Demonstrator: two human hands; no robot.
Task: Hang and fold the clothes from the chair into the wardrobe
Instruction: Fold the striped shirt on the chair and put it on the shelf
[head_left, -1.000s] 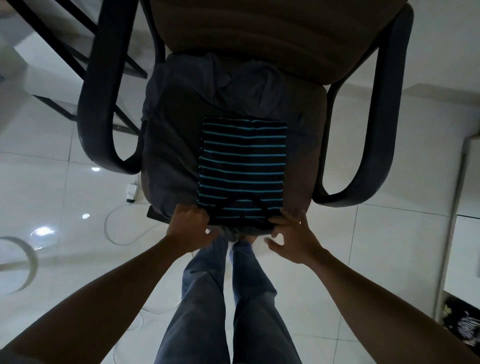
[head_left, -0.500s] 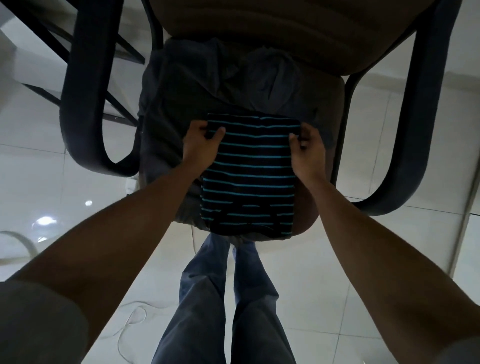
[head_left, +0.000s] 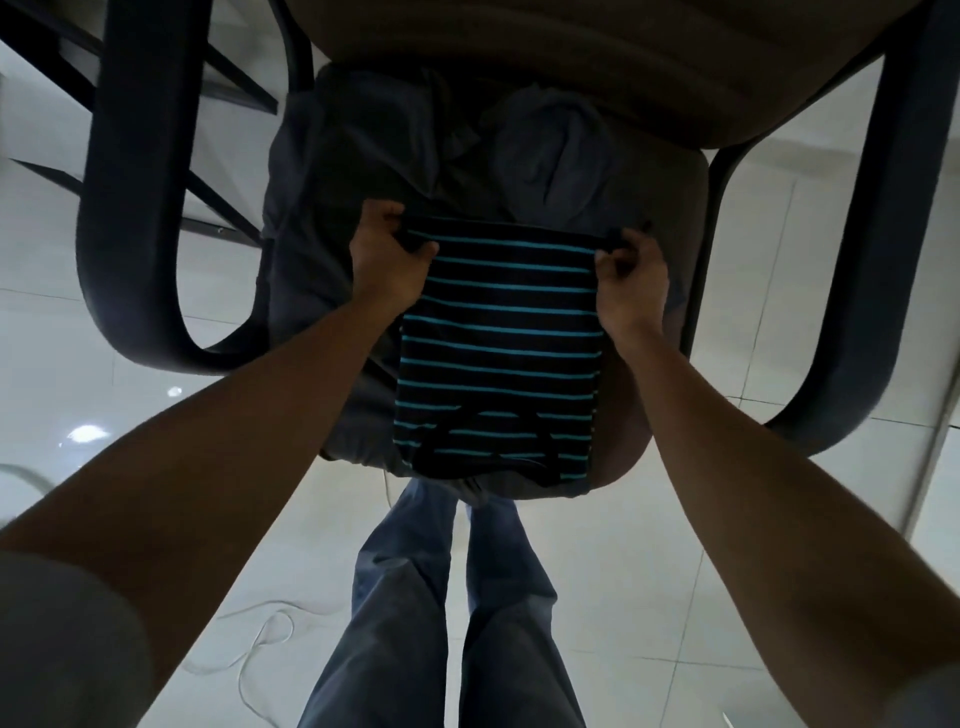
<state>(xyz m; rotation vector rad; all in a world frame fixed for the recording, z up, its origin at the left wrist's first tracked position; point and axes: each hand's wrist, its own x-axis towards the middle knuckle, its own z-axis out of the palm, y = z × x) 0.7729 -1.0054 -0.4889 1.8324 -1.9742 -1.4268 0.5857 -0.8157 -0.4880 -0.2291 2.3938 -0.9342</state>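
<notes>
Now both hands, left hand (head_left: 387, 262) and right hand (head_left: 631, 278), pinch the far corners of the striped shirt (head_left: 496, 353) on the chair (head_left: 130, 208), probably ready to fold it toward the near edge.

no text, label, brand or number can be read anywhere in view

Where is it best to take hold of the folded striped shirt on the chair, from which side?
Its two far corners, one from each side edge. The striped shirt lies flat as a rectangle; the left hand and right hand pinch those corners, so it should lift evenly.
</notes>
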